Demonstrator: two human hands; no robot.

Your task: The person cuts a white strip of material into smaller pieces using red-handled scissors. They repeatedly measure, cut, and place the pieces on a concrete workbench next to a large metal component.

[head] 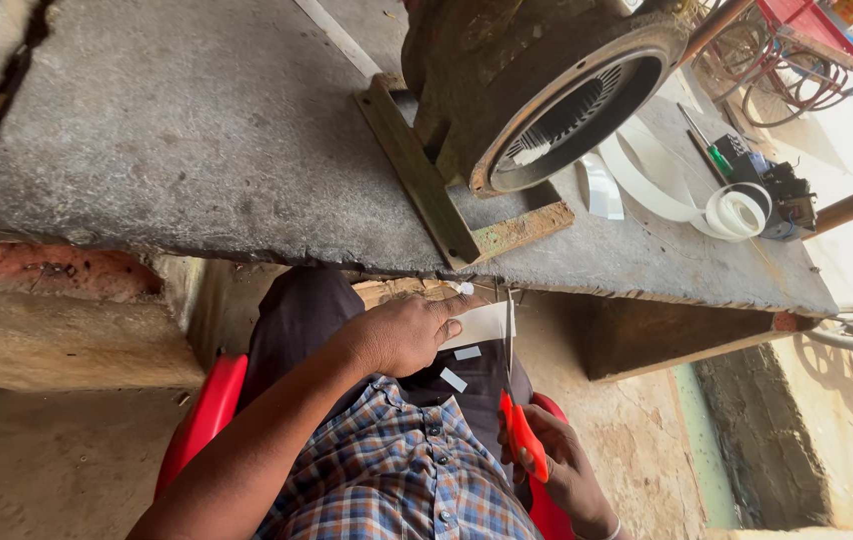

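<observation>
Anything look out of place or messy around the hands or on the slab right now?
Small white offcuts lie loose on the lap, below the white sheet held by the left hand. The right hand holds orange-handled scissors. On the stone slab, the white tape roll trails unwound. Nothing looks damaged.

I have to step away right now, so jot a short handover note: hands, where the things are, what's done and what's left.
Left hand: pinching a white paper strip over the lap.
Right hand: gripping orange-handled scissors, blade up against the strip's edge.
Done: two small white offcuts lie on the lap.
Left: the held strip is mostly uncut.
On the stone bench: motor stator housing, white tape roll partly unwound.
</observation>
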